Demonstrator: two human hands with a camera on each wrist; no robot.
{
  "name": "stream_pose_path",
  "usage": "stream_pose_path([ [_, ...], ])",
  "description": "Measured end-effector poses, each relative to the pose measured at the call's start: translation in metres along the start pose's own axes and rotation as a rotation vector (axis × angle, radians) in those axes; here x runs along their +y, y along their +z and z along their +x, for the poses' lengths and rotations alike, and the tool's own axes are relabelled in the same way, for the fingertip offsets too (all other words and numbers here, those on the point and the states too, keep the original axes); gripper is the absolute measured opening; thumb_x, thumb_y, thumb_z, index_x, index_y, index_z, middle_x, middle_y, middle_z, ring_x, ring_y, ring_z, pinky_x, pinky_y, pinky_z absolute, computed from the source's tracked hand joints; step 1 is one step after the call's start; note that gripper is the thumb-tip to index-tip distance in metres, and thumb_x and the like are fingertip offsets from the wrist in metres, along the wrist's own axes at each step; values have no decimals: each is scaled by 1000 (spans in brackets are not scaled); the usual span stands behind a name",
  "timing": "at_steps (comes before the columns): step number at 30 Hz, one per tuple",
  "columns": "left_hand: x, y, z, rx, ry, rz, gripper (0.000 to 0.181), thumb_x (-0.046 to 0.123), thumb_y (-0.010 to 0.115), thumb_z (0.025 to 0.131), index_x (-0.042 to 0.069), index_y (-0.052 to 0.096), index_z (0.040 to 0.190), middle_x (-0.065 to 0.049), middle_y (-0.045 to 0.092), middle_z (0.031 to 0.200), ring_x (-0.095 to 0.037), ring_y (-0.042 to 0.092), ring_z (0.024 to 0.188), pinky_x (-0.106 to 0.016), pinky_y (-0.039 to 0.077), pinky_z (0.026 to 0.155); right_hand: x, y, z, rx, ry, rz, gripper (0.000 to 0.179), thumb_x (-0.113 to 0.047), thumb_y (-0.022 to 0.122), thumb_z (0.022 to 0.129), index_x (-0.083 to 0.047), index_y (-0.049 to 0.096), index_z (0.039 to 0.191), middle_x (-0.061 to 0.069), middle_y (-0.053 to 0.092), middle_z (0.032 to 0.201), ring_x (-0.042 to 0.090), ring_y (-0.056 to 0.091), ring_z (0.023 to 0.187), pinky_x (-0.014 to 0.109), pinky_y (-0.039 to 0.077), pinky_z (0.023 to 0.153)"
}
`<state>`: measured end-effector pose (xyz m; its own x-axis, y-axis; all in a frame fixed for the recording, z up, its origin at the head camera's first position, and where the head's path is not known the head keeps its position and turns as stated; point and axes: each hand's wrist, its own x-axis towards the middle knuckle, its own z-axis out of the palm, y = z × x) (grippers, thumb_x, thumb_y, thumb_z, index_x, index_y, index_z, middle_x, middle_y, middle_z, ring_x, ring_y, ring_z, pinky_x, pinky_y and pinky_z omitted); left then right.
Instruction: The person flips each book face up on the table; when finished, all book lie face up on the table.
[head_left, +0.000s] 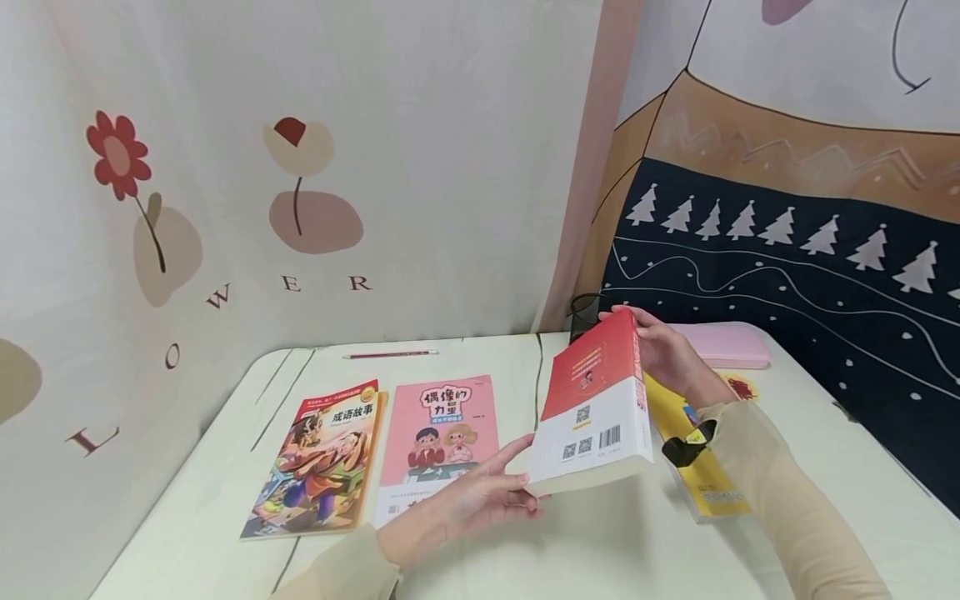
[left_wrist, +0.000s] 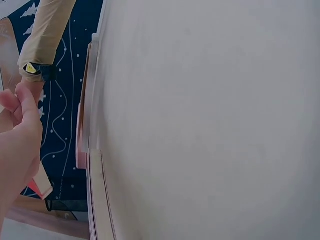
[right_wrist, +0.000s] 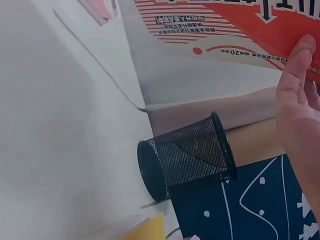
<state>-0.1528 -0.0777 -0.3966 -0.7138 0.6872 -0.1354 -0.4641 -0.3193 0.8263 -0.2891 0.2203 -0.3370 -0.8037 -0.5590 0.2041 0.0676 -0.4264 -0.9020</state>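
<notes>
A thick red-and-white book (head_left: 588,400) is held tilted above the table, its back cover with barcode and QR codes facing up. My right hand (head_left: 667,354) grips its upper right corner near the spine. In the right wrist view, the thumb of the right hand (right_wrist: 300,95) lies on the red printed cover (right_wrist: 235,35). At the lower left corner, my left hand (head_left: 476,500) holds the book between thumb and fingers. The left wrist view shows the left hand (left_wrist: 20,145) at the edge, with little of the book (left_wrist: 42,185) visible.
On the table (head_left: 480,567) lie an illustrated storybook (head_left: 318,458), a pink book (head_left: 442,417) partly behind the left forearm, and a yellow book (head_left: 708,471) beneath the right arm. A pencil (head_left: 390,355), a pink case (head_left: 716,343) and a black mesh pen holder (right_wrist: 187,157) are farther back.
</notes>
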Motion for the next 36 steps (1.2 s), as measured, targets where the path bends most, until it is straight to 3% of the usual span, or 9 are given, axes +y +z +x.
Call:
stream_pose_path([
  [7, -2, -1, 0, -86, -36, -29, 61, 3, 45, 89, 15, 15, 142, -15, 50, 109, -16, 54, 78, -39, 41, 87, 0, 1, 5, -71, -55, 50, 39, -5, 25, 93, -16, 40, 127, 7, 39, 129, 21, 42, 112, 37, 35, 93],
  [12, -6, 3, 3, -108, 2, 18, 60, 1, 45, 89, 10, 16, 141, -18, 54, 108, -20, 58, 86, -40, 40, 88, 2, -2, 8, -135, -104, 41, 37, -3, 26, 93, -11, 43, 126, 8, 44, 122, 21, 44, 108, 34, 37, 92],
  [14, -9, 6, 4, -67, 22, 45, 58, 1, 46, 89, 6, 19, 140, -20, 55, 109, -22, 59, 89, -40, 41, 87, 3, -2, 9, -138, -115, 34, 36, -3, 27, 93, -10, 43, 125, 7, 46, 121, 20, 45, 107, 33, 38, 91],
  [18, -16, 14, 4, 77, 64, 113, 50, 0, 47, 88, -4, 28, 134, -24, 55, 108, -23, 62, 84, -39, 44, 82, 3, -3, 9, -111, -120, 26, 35, -1, 29, 93, -10, 45, 123, 7, 48, 119, 20, 47, 106, 31, 39, 90],
  [23, -21, 21, 4, 230, 115, 195, 45, 1, 52, 86, -9, 38, 127, -24, 59, 98, -24, 62, 80, -37, 46, 79, 2, -4, 8, -74, -119, 1, 33, -1, 31, 94, -10, 46, 122, 6, 50, 117, 18, 47, 105, 30, 40, 89],
  [31, -20, 26, 5, 343, 193, 346, 50, 5, 61, 79, -6, 42, 124, -21, 61, 98, -23, 61, 86, -33, 45, 82, 1, -7, 8, 9, -120, -26, 31, -4, 34, 94, -12, 47, 121, 5, 50, 116, 18, 46, 105, 27, 38, 91],
  [36, -20, 28, 6, 392, 208, 448, 49, 7, 63, 77, -3, 45, 122, -17, 62, 97, -21, 60, 87, -34, 43, 79, 0, -6, 10, 62, -85, -42, 28, -5, 35, 95, -13, 47, 119, 3, 51, 115, 17, 49, 101, 25, 39, 88],
])
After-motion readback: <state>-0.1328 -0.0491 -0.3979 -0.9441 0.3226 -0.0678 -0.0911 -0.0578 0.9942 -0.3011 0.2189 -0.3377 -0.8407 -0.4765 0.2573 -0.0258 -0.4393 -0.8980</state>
